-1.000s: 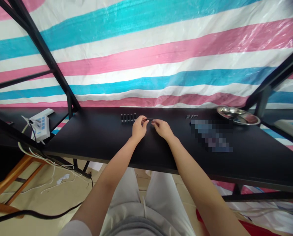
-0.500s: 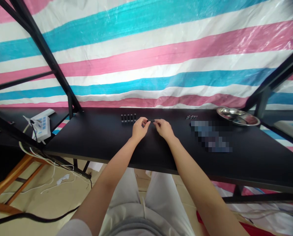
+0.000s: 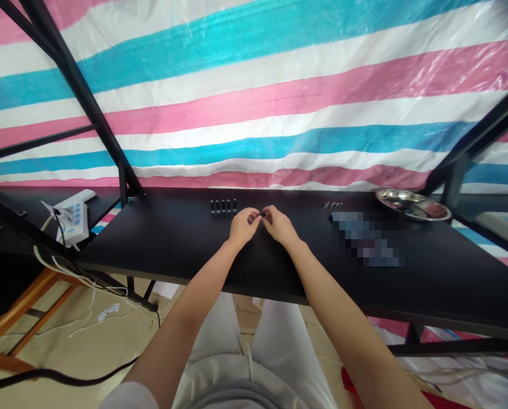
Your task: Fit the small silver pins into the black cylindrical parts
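On table (image 3: pixel 164 241), left to right: tubes (image 3: pixel 223 206), small parts (image 3: pixel 333 205), dish (image 3: pixel 432 212). Behind table: sheet (image 3: pixel 279 102). Left of table: power strip (image 3: pixel 78 222).

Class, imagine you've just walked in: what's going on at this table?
A person holds a small dark piece above the black table, the fingers of the left hand and right hand nearly meeting around it; the fingers hide most of it. Just left of the hands stands a row of five small dark cylinders. Off to the right lie some tiny shiny pieces, and beyond them a round metal dish.
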`<state>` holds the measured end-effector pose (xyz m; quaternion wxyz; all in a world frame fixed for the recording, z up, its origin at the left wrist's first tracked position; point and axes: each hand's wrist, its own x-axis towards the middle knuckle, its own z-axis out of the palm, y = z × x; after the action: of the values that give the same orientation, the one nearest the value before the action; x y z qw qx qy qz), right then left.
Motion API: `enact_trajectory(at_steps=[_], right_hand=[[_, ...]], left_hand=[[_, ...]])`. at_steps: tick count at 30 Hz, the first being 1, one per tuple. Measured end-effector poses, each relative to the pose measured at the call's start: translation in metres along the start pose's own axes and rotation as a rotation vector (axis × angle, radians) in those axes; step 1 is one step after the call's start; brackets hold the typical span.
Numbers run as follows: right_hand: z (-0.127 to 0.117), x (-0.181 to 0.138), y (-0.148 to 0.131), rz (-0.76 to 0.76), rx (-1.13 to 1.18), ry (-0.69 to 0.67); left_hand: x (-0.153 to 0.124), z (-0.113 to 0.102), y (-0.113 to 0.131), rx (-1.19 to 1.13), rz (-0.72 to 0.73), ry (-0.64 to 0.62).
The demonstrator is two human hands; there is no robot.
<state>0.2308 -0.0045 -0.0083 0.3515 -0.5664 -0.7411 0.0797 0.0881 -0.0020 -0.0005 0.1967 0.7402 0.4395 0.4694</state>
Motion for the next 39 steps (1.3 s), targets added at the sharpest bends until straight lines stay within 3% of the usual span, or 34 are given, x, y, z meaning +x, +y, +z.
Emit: enact_trajectory(at_steps=[5, 10, 14, 26, 39], right_hand=[[0.010, 0.005, -0.005, 0.006, 0.037, 0.028], [0.034, 0.028, -0.005, 0.015, 0.166, 0.050], [0.050, 0.048, -0.004, 0.077, 0.150, -0.023], [0.071, 0.073, -0.003, 0.126, 0.009, -0.090], [0.059, 0.062, -0.007, 0.147, -0.099, -0.106]], left_hand=[[0.000, -0.009, 0.004, -0.106, -0.046, 0.170], [0.003, -0.023, 0.004, -0.371, -0.272, 0.424], [0.005, -0.026, 0.000, -0.525, -0.380, 0.522], [0.005, -0.023, 0.003, -0.576, -0.395, 0.485], [0.005, -0.022, 0.003, -0.565, -0.416, 0.457]])
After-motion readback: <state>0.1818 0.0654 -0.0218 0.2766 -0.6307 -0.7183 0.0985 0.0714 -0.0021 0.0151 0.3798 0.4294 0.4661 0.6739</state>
